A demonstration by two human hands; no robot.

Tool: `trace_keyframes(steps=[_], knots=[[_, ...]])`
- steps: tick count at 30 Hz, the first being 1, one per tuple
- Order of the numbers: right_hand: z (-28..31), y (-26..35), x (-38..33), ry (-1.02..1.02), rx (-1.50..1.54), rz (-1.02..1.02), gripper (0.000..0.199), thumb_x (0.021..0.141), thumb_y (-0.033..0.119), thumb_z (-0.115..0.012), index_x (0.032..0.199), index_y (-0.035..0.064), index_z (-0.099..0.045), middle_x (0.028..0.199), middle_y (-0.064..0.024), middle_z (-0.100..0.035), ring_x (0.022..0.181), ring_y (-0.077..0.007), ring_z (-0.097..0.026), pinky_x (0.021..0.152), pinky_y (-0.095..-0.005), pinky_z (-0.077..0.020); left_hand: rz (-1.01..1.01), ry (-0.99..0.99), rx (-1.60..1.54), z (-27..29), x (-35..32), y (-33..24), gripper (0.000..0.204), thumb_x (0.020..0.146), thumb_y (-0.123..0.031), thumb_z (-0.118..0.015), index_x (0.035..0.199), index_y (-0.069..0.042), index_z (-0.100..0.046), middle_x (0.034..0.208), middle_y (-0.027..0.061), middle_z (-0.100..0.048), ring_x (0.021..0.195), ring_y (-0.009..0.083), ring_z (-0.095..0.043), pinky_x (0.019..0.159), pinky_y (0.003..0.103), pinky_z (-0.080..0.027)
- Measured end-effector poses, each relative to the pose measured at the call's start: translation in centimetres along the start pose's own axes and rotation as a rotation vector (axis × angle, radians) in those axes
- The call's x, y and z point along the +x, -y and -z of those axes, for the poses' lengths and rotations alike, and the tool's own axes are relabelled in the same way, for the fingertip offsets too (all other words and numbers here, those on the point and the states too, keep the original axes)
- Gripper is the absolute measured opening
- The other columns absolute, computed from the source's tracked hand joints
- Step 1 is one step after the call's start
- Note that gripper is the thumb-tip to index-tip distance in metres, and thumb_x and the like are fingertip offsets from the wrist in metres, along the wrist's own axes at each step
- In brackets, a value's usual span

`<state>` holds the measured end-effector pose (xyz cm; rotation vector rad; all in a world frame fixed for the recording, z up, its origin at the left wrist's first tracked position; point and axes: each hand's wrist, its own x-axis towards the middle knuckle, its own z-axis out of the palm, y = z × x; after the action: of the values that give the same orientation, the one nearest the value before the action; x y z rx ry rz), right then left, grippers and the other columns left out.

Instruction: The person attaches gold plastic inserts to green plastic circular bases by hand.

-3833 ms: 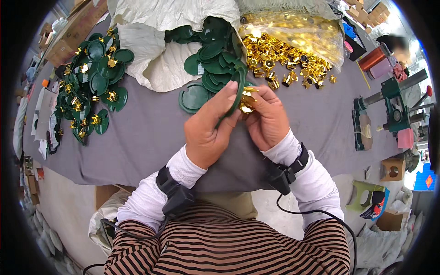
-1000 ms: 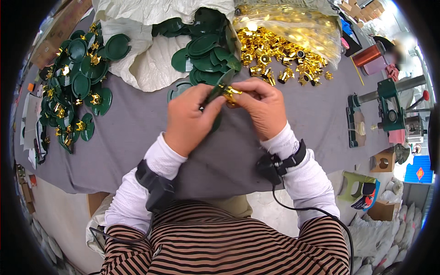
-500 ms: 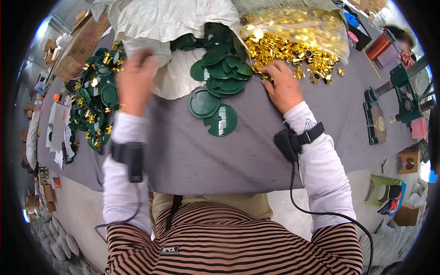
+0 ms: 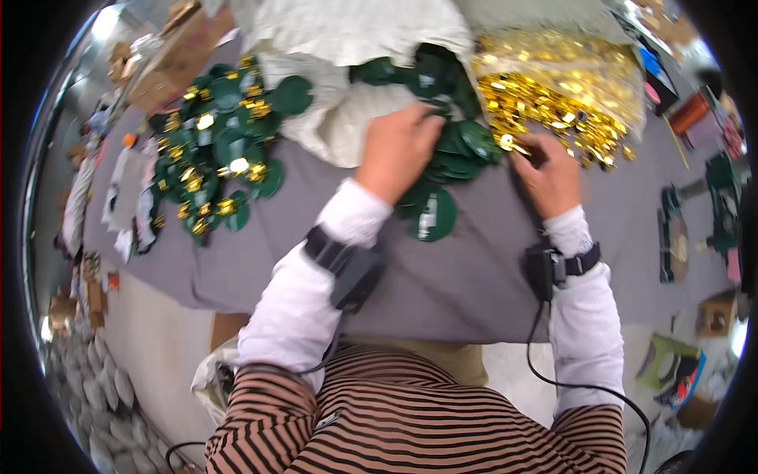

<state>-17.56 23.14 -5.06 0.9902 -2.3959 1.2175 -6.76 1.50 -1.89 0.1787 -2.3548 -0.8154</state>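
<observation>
My left hand (image 4: 399, 154) reaches over the loose pile of green discs (image 4: 460, 150) in the middle, its fingers bent against them. Its fingertips are blurred, and I cannot tell if they grip a disc. Just right of the pile, my right hand (image 4: 553, 178) is pinched at the tips on a small shiny gold piece (image 4: 506, 142). Behind that hand spreads a heap of gold pieces (image 4: 584, 126), spilling from a clear bag (image 4: 560, 59). To the left lies another pile of green discs (image 4: 229, 142) with gold pieces on them.
A white woven sack (image 4: 355, 31) lies open behind the loose discs. On the right of the grey-covered table (image 4: 316, 261) stands a green hand press (image 4: 720, 201). A cardboard box (image 4: 178, 63) is at the far left. Black wrist devices trail cables from both forearms.
My left hand has moved right, from the left pile to the loose discs. A green disc now shows near where it was. My right hand has drawn slightly away from the gold heap.
</observation>
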Motion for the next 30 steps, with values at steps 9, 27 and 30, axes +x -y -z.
trace_keyframes(steps=[9, 27, 30], knots=[[-0.2, 3.4, -0.6, -0.039, 0.683, -0.26, 0.028, 0.075, 0.0, -0.07, 0.102, 0.0041, -0.067, 0.089, -0.001, -0.066, 0.072, -0.0051, -0.058, 0.063, -0.0185, -0.0471, 0.517, 0.019, -1.034, -0.6, -3.2, -3.2, 0.025, 0.089, -0.01, -0.066, 0.109, 0.005, -0.061, 0.097, 0.0069, -0.067, 0.083, 0.0089, -0.061, 0.074, 0.021, -0.048], [0.8, 6.7, -1.5, 0.007, 0.325, 0.111, 0.027, 0.072, 0.001, -0.074, 0.098, 0.0003, -0.067, 0.089, -0.0079, -0.067, 0.069, -0.0142, -0.063, 0.06, -0.0259, -0.0515, 0.205, 0.026, -0.438, -1.4, -4.9, -4.6, 0.02, 0.082, -0.003, -0.067, 0.101, 0.003, -0.065, 0.086, 0.0129, -0.07, 0.075, 0.0163, -0.067, 0.067, 0.026, -0.051], [1.3, 6.5, -1.7, 0.152, 0.57, -0.377, 0.025, 0.077, -0.003, -0.071, 0.102, -0.0022, -0.066, 0.091, -0.0071, -0.068, 0.075, -0.0104, -0.062, 0.062, -0.0217, -0.05, -0.014, 0.019, -0.26, -1.3, -4.8, -4.8, 0.022, 0.08, -0.001, -0.066, 0.102, 0.002, -0.065, 0.094, 0.0145, -0.069, 0.087, 0.0249, -0.068, 0.075, 0.031, -0.053]])
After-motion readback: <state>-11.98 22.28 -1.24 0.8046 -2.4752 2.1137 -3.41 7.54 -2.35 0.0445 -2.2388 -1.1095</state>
